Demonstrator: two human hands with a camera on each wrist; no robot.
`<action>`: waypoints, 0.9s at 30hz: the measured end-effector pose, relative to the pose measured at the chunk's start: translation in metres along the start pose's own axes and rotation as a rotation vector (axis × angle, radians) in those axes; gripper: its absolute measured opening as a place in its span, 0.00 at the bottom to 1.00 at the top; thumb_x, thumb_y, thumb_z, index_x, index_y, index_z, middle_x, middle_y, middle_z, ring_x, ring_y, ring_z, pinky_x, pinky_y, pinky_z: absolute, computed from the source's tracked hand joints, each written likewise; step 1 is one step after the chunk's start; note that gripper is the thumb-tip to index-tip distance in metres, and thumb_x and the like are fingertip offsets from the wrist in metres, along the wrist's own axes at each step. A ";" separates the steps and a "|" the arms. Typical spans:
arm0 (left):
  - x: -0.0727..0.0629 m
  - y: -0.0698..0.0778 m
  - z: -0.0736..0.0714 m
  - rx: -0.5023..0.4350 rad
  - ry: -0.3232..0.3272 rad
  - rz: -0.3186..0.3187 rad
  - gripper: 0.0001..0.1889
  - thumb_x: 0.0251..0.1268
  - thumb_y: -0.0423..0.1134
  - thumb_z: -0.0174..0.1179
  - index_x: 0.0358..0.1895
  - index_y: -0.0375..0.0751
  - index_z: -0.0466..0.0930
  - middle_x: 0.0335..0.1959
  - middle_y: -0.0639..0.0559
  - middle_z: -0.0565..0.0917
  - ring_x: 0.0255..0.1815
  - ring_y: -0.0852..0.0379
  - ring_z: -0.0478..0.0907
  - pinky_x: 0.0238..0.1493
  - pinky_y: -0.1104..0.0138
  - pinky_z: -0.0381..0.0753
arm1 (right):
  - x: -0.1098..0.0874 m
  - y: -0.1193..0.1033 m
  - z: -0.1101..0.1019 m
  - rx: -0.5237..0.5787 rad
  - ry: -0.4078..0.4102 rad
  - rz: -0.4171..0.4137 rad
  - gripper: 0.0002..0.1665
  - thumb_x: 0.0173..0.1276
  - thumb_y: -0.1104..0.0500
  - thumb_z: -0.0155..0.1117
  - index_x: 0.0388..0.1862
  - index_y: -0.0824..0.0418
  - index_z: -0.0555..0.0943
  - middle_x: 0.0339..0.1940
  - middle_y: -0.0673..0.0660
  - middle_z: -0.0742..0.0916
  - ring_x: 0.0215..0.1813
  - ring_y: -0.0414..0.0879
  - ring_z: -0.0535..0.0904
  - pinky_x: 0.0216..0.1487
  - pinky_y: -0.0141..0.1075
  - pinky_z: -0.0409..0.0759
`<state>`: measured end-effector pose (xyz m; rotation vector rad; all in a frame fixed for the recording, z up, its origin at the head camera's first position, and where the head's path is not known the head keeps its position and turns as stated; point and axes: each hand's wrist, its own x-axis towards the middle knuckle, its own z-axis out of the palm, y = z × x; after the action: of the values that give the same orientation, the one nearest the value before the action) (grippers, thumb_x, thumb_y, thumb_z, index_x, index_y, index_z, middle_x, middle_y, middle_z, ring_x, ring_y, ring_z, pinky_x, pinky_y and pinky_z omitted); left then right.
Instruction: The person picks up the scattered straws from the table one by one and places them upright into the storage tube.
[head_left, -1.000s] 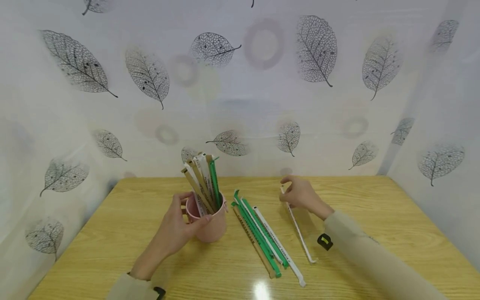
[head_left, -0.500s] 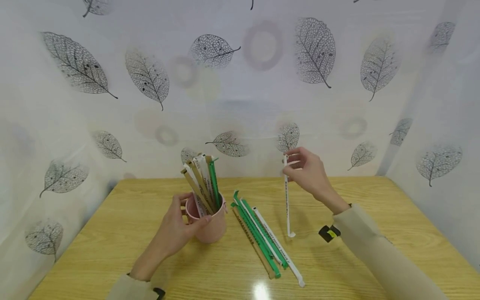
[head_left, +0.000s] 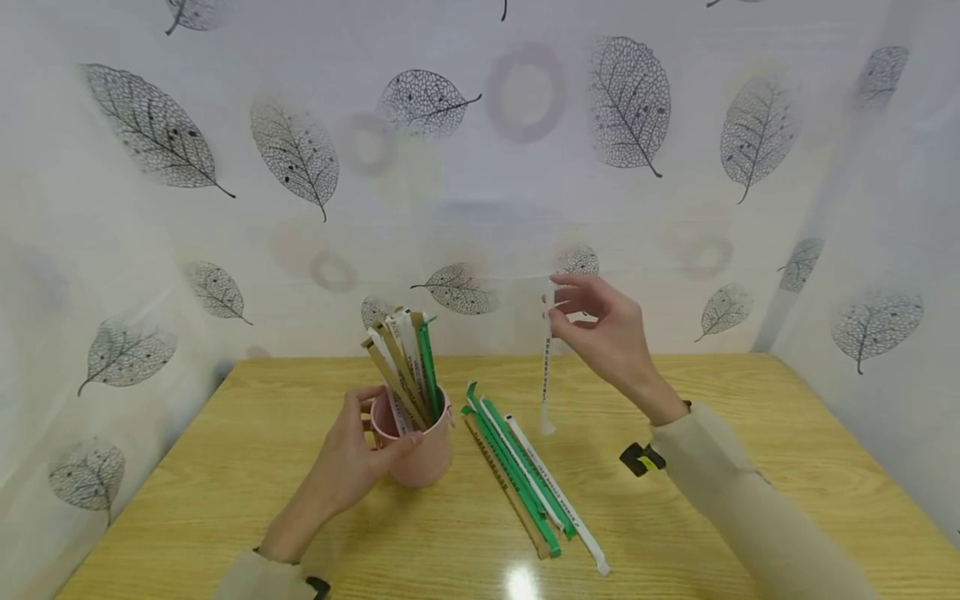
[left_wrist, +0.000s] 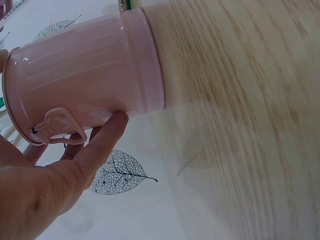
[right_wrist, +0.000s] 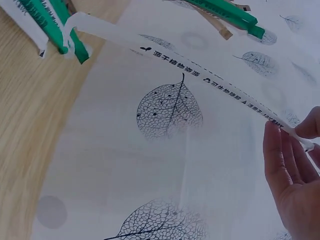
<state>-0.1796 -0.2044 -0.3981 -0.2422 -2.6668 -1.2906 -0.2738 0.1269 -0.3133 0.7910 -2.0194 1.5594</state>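
A pink metal cup (head_left: 426, 457) with small side handles stands on the table, filled with several paper-wrapped straws (head_left: 408, 367) in white, brown and green. My left hand (head_left: 352, 462) grips the cup from its left side, thumb across the front near the rim; in the left wrist view fingers (left_wrist: 102, 145) lie along its wall by the handle. Up in the air to the right, my right hand (head_left: 607, 333) pinches the top end of a white paper-wrapped straw (head_left: 547, 367), which hangs nearly upright. Black print runs along this straw (right_wrist: 210, 80) in the right wrist view.
Between the hands, several wrapped straws lie side by side on the wooden table (head_left: 225, 467): green ones (head_left: 517, 475), a brown one (head_left: 506, 492) and white ones (head_left: 558, 492). Behind the table hangs a pale leaf-patterned cloth (head_left: 480, 200).
My right hand has lifted the white wrapped straw off the table, swung it upright and carried it leftward toward the cup. My left hand has stayed still on the cup.
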 end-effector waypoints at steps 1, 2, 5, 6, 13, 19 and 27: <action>0.000 0.000 0.000 -0.002 0.000 0.000 0.42 0.64 0.54 0.70 0.72 0.38 0.58 0.60 0.38 0.76 0.54 0.49 0.79 0.47 0.64 0.82 | 0.002 -0.003 0.002 -0.001 0.013 -0.013 0.23 0.65 0.73 0.67 0.59 0.63 0.82 0.45 0.63 0.88 0.41 0.35 0.86 0.41 0.31 0.87; 0.000 0.000 0.000 -0.003 -0.001 0.000 0.42 0.64 0.54 0.70 0.72 0.38 0.58 0.60 0.38 0.76 0.54 0.49 0.79 0.47 0.64 0.82 | 0.003 -0.005 0.004 0.002 0.022 -0.027 0.23 0.65 0.73 0.67 0.59 0.63 0.82 0.44 0.63 0.88 0.40 0.34 0.86 0.41 0.31 0.87; 0.000 0.000 0.000 0.000 0.000 -0.002 0.42 0.64 0.55 0.70 0.72 0.38 0.58 0.60 0.38 0.76 0.55 0.48 0.79 0.47 0.64 0.82 | 0.008 -0.012 0.010 0.036 0.052 -0.067 0.24 0.64 0.74 0.67 0.59 0.64 0.83 0.43 0.61 0.87 0.40 0.35 0.86 0.40 0.32 0.88; 0.000 0.000 0.000 0.003 0.000 -0.002 0.42 0.64 0.55 0.70 0.72 0.38 0.58 0.60 0.38 0.76 0.55 0.48 0.79 0.47 0.64 0.82 | 0.009 -0.014 0.012 0.048 0.059 -0.083 0.24 0.63 0.75 0.67 0.59 0.64 0.83 0.42 0.59 0.87 0.40 0.35 0.86 0.40 0.33 0.88; -0.001 0.001 0.001 -0.003 -0.001 -0.008 0.42 0.64 0.54 0.70 0.72 0.38 0.58 0.60 0.38 0.76 0.56 0.48 0.78 0.48 0.65 0.81 | 0.020 -0.031 0.030 0.153 0.069 -0.193 0.24 0.62 0.78 0.66 0.58 0.70 0.81 0.40 0.45 0.87 0.40 0.38 0.87 0.39 0.37 0.89; -0.001 0.002 0.000 -0.008 -0.010 -0.024 0.42 0.64 0.55 0.70 0.72 0.38 0.58 0.60 0.38 0.75 0.54 0.49 0.80 0.48 0.62 0.81 | 0.029 -0.045 0.048 0.270 0.034 -0.288 0.24 0.61 0.80 0.65 0.57 0.77 0.78 0.39 0.61 0.89 0.40 0.40 0.88 0.39 0.43 0.89; 0.000 0.002 -0.001 -0.005 -0.015 -0.035 0.42 0.64 0.55 0.70 0.72 0.39 0.58 0.60 0.38 0.75 0.53 0.49 0.80 0.48 0.61 0.81 | 0.032 -0.054 0.072 0.328 -0.028 -0.308 0.23 0.61 0.79 0.66 0.57 0.78 0.78 0.39 0.74 0.86 0.40 0.41 0.88 0.38 0.43 0.89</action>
<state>-0.1786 -0.2036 -0.3960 -0.2075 -2.6920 -1.3103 -0.2607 0.0424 -0.2720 1.1907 -1.5829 1.7184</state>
